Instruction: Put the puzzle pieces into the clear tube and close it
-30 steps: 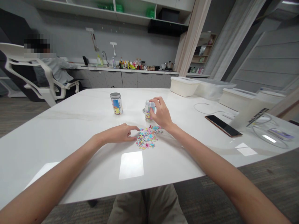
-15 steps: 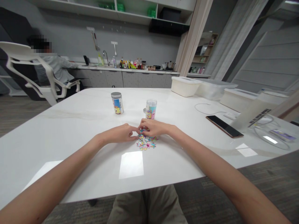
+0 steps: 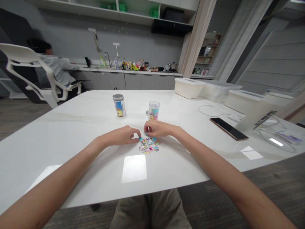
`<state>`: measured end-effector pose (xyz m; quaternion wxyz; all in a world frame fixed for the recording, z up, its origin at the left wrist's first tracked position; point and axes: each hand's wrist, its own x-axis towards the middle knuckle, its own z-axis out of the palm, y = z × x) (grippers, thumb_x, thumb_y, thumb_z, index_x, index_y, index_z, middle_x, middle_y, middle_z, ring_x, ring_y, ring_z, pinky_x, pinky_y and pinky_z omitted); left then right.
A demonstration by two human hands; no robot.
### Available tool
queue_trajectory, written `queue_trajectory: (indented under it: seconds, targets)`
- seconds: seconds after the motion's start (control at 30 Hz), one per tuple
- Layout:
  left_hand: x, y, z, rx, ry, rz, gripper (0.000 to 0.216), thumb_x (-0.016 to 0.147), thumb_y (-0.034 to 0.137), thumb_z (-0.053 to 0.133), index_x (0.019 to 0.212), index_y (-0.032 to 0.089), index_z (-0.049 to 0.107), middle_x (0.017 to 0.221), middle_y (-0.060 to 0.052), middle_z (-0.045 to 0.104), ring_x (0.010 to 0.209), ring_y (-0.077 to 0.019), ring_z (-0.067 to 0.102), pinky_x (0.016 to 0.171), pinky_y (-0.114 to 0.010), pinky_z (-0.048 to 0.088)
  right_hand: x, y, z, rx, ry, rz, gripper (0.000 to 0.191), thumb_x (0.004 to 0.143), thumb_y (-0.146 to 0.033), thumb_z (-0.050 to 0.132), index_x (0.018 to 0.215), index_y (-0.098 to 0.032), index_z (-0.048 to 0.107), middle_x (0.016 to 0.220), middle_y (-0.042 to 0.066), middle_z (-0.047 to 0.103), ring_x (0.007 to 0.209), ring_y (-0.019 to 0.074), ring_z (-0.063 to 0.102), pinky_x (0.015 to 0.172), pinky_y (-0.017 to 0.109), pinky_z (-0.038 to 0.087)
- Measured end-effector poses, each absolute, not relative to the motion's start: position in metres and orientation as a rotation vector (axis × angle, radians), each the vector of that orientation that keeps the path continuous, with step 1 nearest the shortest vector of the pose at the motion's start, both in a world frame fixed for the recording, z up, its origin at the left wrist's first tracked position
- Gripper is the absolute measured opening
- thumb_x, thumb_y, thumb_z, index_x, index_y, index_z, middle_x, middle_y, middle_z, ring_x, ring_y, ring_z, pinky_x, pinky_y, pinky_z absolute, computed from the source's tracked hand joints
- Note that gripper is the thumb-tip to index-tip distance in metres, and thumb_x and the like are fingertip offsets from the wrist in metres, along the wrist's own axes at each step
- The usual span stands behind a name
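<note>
A small pile of colourful jigsaw puzzle pieces (image 3: pixel 149 148) lies on the white table in front of me. At its far left edge, the thumb and index finger of my left hand (image 3: pixel 124 135) are closed on a light blue puzzle piece (image 3: pixel 140 139). My right hand (image 3: pixel 157 128) hovers low over the far side of the pile, its fingertips pinching another blue piece (image 3: pixel 146 134). Just behind that hand stands a clear open jar (image 3: pixel 153 109) with a cartoon label, its lower part hidden. A metal lid (image 3: pixel 147 113) lies partly behind the jar.
A second jar (image 3: pixel 119 105) with a metal lid stands farther left. On the right are a phone (image 3: pixel 228 128), a white cable (image 3: pixel 209 109), a paper bag (image 3: pixel 254 114) and lidded storage boxes (image 3: pixel 189 88). A person (image 3: pixel 56 68) sits in a chair at the back left.
My hands have moved slightly apart; their fingertips were together over the pile. Blue pieces now show at the fingertips of both hands.
</note>
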<state>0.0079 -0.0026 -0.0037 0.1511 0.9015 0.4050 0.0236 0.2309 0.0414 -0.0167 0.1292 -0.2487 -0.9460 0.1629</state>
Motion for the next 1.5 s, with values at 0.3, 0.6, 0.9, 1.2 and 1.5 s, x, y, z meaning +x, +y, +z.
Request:
queue_trajectory:
  seconds: [0.3,0.6,0.9,1.2,1.5]
  targets:
    - [0.007,-0.004,-0.004,2.511,1.223,0.043,0.033,0.082,0.038,0.053,0.109,0.021,0.06,0.064,0.002,0.059,0.056,-0.0145,0.053,0.061,-0.024,0.039,0.226,0.041,-0.002,-0.675,-2.115,0.09,0.011,0.087,-0.012,0.05,0.085,-0.019,0.059,0.087,0.004,0.061,0.077,0.0149,0.056,0.073,0.031,0.046]
    - [0.007,-0.006,0.001,2.497,1.206,0.038,0.023,0.078,0.031,0.056,0.097,0.021,0.061,0.067,0.0,0.059,0.061,-0.0152,0.054,0.061,-0.023,0.039,0.242,0.055,0.003,-0.887,-1.714,-0.044,0.009,0.09,-0.017,0.046,0.084,-0.022,0.051,0.083,0.002,0.057,0.076,0.0158,0.056,0.068,0.031,0.048]
    - [0.007,-0.007,0.0,2.509,1.208,0.028,0.015,0.077,0.026,0.056,0.09,0.021,0.063,0.066,0.0,0.058,0.059,-0.0146,0.053,0.062,-0.024,0.04,0.244,0.057,-0.002,-0.92,-1.876,-0.15,0.019,0.086,-0.011,0.047,0.093,-0.02,0.062,0.093,0.008,0.065,0.092,0.0247,0.056,0.087,0.044,0.046]
    - [0.007,-0.006,0.001,2.525,1.213,0.018,0.015,0.078,0.026,0.055,0.09,0.022,0.063,0.068,0.0,0.059,0.064,-0.0159,0.055,0.063,-0.024,0.04,0.243,0.057,-0.002,-0.948,-1.829,-0.213,0.025,0.083,-0.013,0.05,0.103,-0.02,0.062,0.105,0.01,0.064,0.1,0.027,0.055,0.092,0.046,0.044]
    - [0.006,-0.006,0.0,2.533,1.211,-0.002,0.019,0.079,0.029,0.055,0.094,0.022,0.064,0.07,-0.001,0.061,0.069,-0.0173,0.057,0.063,-0.024,0.04,0.244,0.062,-0.008,-1.052,-1.825,-0.174,0.023,0.079,-0.018,0.056,0.103,-0.019,0.057,0.11,0.013,0.055,0.105,0.0283,0.054,0.095,0.046,0.044]
